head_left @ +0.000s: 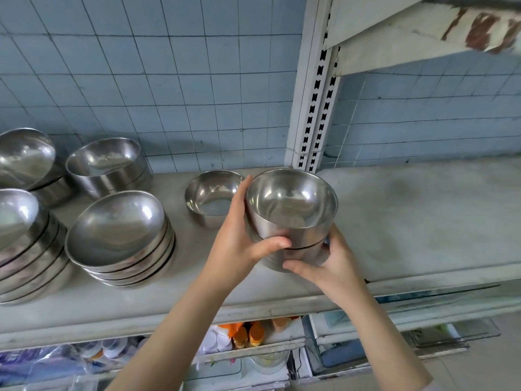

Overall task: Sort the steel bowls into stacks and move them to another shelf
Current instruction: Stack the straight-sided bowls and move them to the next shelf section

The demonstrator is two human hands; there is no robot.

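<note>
A short stack of deep steel bowls [293, 210] is held between both hands just above the grey shelf [408, 221]. My left hand [239, 244] grips its left side, thumb across the front. My right hand [329, 263] cups its lower right side from below. A single steel bowl [211, 201] sits on the shelf just left of the held stack. Further left stand a stack of wide shallow bowls [118, 238], a stack of deep bowls [110, 167] behind it, and more stacks [25, 221] at the left edge.
A slotted white upright [313, 108] rises behind the held stack against the blue tiled wall. A rusty upper shelf [423, 32] overhangs at top right. Below the shelf edge, lower shelves hold orange-capped bottles [248, 334] and packaged goods. The shelf's right half is bare.
</note>
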